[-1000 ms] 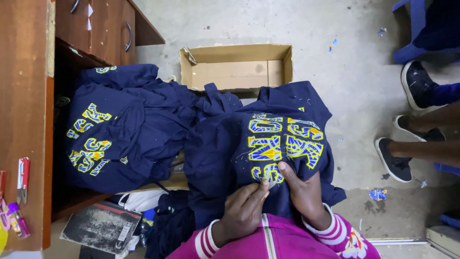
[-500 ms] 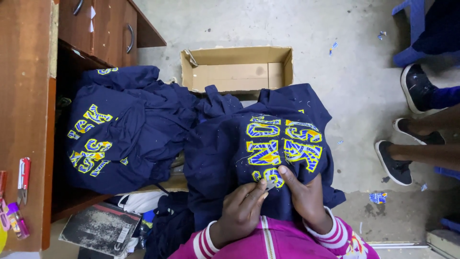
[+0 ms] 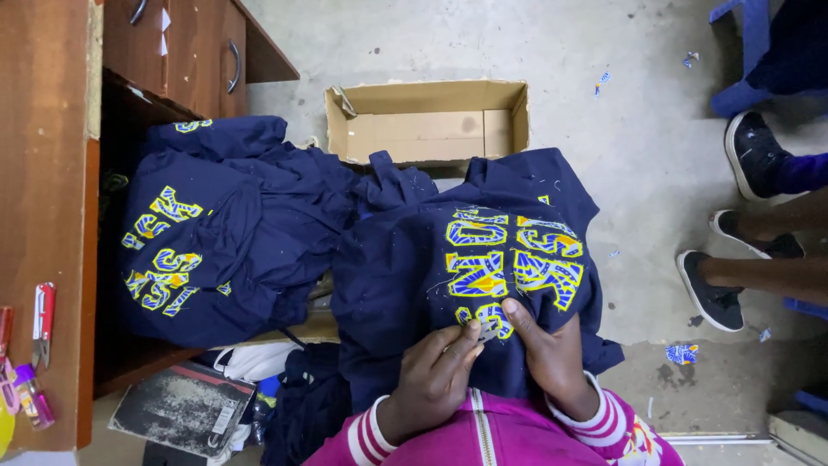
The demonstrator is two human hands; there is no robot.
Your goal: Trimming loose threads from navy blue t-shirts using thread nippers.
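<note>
A navy garment [image 3: 414, 259] with blue-and-yellow patterned letters [image 3: 513, 263] lies across my lap. My left hand [image 3: 435, 371] pinches a small metal tool, hard to make out, at the lowest letter. My right hand [image 3: 548, 349] presses and grips the cloth right beside it, fingers curled onto the fabric. Both wrists show pink sleeves with white stripes. A second navy garment [image 3: 216, 233] with the same lettering is heaped to the left.
An open cardboard box [image 3: 427, 121] sits on the concrete floor ahead. A wooden desk [image 3: 43, 216] with drawers stands at left, small coloured items on its top. Another person's feet in dark shoes [image 3: 711, 289] are at right. A dark book [image 3: 181, 410] lies below the heap.
The garment on my lap has shifted slightly, and my fingers have moved a little along the lowest letter. Nothing else has changed.
</note>
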